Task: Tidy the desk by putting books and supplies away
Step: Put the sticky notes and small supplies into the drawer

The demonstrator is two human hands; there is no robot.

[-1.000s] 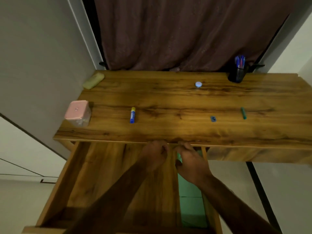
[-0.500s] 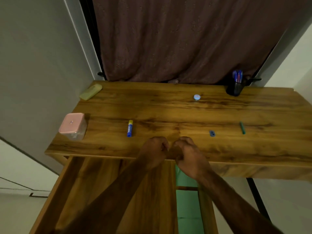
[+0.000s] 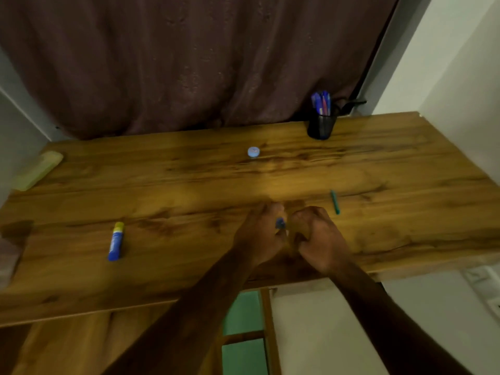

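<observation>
Curled fingers of left hand (image 3: 258, 235) and right hand (image 3: 315, 235) flank the blue sharpener (image 3: 280, 222) (grip unclear); next, probably a lift toward the one-o'clock cup (image 3: 320, 128).

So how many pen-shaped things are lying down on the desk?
2. The blue-and-yellow glue stick lies front left; the green pen lies just right of the right hand. That hand or the left hand might hide another.
</observation>
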